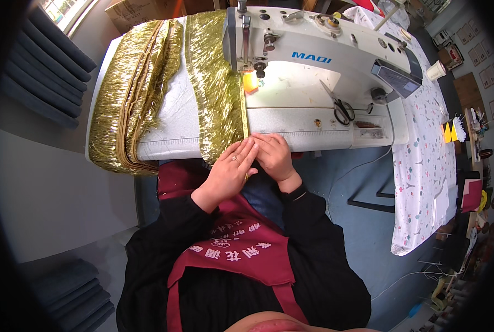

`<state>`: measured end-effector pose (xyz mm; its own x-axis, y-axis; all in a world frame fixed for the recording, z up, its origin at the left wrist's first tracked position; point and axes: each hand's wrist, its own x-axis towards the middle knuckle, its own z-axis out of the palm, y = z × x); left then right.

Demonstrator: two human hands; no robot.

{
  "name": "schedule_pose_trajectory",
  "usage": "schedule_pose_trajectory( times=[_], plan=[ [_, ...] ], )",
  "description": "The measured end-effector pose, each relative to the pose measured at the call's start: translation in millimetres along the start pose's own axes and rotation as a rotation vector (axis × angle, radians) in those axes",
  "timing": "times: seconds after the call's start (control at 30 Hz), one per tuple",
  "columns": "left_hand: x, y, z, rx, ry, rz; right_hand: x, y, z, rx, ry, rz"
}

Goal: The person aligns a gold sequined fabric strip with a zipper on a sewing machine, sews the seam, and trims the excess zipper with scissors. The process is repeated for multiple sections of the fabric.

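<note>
A strip of gold tinsel fringe [212, 83] lies over the bed of a white sewing machine [308, 47], its narrow bound edge running from the needle area toward me. At the bed's front edge, my left hand [231, 170] is closed on that edge, fingers straight and pressed together. My right hand [274, 157] meets it from the right, fingertips bent over the same edge; what lies under them is partly hidden. The two hands touch. Close to the needle, an orange piece [251, 82] sits by the fringe's edge.
More folded gold fringe [119, 99] hangs over the table's left end. Black-handled scissors [342, 109] lie on the bed to the right, near a small tray [368, 133]. A patterned cloth [424, 188] covers the table at far right. Dark blue folded stacks [50, 66] stand at left.
</note>
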<state>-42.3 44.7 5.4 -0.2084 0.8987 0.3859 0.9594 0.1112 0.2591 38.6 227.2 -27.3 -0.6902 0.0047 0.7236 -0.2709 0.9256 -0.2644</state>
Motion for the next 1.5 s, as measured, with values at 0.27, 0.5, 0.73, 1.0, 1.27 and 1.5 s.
schedule_pose_trajectory(
  times=[0.27,0.5,0.73,1.0,1.27,1.5],
  plan=[
    [18.9,-22.9,-0.3,-0.044,0.032,-0.002,28.0,7.9,6.6,-0.052,-0.032,0.116],
    [37.9,-40.8,-2.7,-0.105,0.064,-0.055,50.7,21.1,22.8,-0.053,-0.036,0.202],
    [46.6,-51.4,-2.4,-0.189,0.073,-0.085,57.8,30.6,32.1,-0.051,-0.051,0.206],
    [34.8,-36.5,-2.4,-0.083,0.109,-0.241,43.3,20.6,19.7,-0.067,-0.060,0.146],
    [32.5,-29.8,-2.4,0.041,0.047,-0.218,30.7,13.8,7.8,-0.008,-0.070,0.088],
    [35.3,-29.4,3.2,0.080,0.008,-0.192,23.3,14.8,3.5,0.005,-0.088,0.021]
  ],
)
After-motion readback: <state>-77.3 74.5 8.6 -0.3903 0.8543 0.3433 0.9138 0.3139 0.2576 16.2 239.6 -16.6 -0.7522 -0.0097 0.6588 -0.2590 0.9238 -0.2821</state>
